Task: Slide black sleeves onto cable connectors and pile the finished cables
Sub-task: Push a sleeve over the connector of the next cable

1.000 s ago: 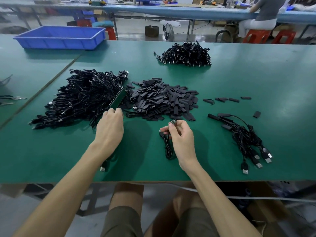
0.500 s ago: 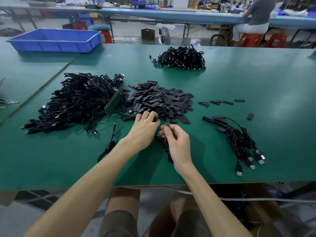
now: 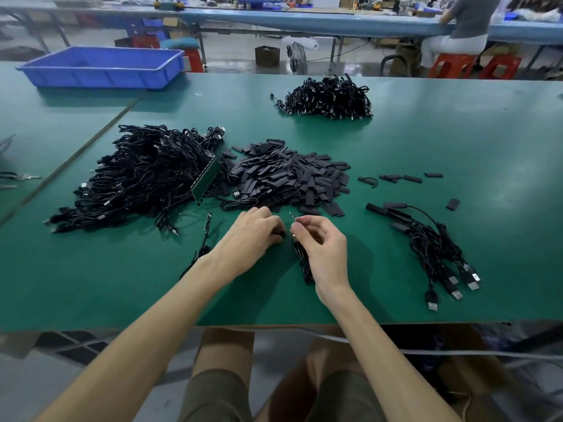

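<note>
- Left hand (image 3: 249,236): a second ago at the bare cable heap (image 3: 143,175), 10 o'clock, then at the sleeve heap (image 3: 286,178), 12 o'clock. It is now drawn back, fingers curled on a dark piece, probably a sleeve (image 3: 281,235).
- Right hand (image 3: 320,248): unchanged. Thumb and forefinger pinch the connector (image 3: 292,218), tip up; its cable (image 3: 304,266) trails toward 6 o'clock.
- Judgement: sleeve and connector almost meet, so sliding on comes next.
- Finished cables (image 3: 432,248) lie at 3 o'clock.
</note>
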Tool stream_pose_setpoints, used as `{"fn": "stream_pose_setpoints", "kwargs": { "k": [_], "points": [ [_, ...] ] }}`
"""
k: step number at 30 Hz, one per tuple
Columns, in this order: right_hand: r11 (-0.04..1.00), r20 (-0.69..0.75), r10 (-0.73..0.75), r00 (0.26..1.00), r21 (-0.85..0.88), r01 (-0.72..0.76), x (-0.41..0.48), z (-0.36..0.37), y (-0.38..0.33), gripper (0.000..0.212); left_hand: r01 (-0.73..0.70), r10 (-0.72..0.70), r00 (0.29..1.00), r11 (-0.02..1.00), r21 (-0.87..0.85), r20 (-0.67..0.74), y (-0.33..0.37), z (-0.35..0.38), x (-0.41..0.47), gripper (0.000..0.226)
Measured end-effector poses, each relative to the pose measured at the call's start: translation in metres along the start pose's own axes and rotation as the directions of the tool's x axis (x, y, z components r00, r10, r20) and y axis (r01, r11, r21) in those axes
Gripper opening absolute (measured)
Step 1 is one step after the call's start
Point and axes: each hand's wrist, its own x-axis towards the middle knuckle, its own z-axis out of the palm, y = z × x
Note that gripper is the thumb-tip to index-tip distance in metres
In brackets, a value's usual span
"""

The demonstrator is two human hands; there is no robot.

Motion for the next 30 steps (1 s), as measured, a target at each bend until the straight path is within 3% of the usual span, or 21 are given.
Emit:
{"fn": "stream_pose_setpoints", "kwargs": {
  "k": [7,13,16,18,20,26,28,30],
  "points": [
    [0.996,0.051,-0.071,0.996,-0.043,0.073,-0.002,0.000,0.000,0.013,0.258,-0.256,0.965,0.965,-0.037,0.054,0.000,0.000,0.003,0.021],
    [0.999,0.062,-0.047,0.997,-0.011,0.048,-0.001,0.001,-0.001,0.013,0.131,-0.134,0.991,0.989,0.074,0.032,0.004,-0.001,-0.002,0.012],
    [0.998,0.055,-0.052,0.997,-0.042,0.054,0.000,0.002,0.000,0.014,0.203,-0.197,0.979,0.948,-0.245,0.050,0.001,-0.003,-0.008,0.014],
    [0.994,0.059,-0.049,0.997,-0.092,0.054,0.000,0.003,0.000,0.015,0.256,-0.238,0.966,0.829,-0.497,0.101,0.001,-0.006,-0.012,0.016],
    [0.986,0.072,-0.055,0.996,-0.154,0.065,0.000,0.003,0.002,0.016,0.255,-0.231,0.965,0.744,-0.617,0.120,0.000,-0.006,-0.016,0.019],
    [0.971,0.096,-0.060,0.994,-0.225,0.081,0.001,0.004,0.002,0.016,0.203,-0.229,0.971,0.639,-0.742,0.068,-0.002,-0.005,-0.022,0.017],
    [0.967,0.101,-0.049,0.994,-0.245,0.072,0.000,0.005,0.002,0.016,0.185,-0.231,0.972,0.657,-0.731,0.038,-0.002,-0.004,-0.023,0.016],
    [0.968,0.092,-0.039,0.995,-0.242,0.060,0.000,0.005,0.002,0.016,0.182,-0.218,0.976,0.736,-0.652,0.025,-0.002,-0.004,-0.024,0.015]
  ]
}}
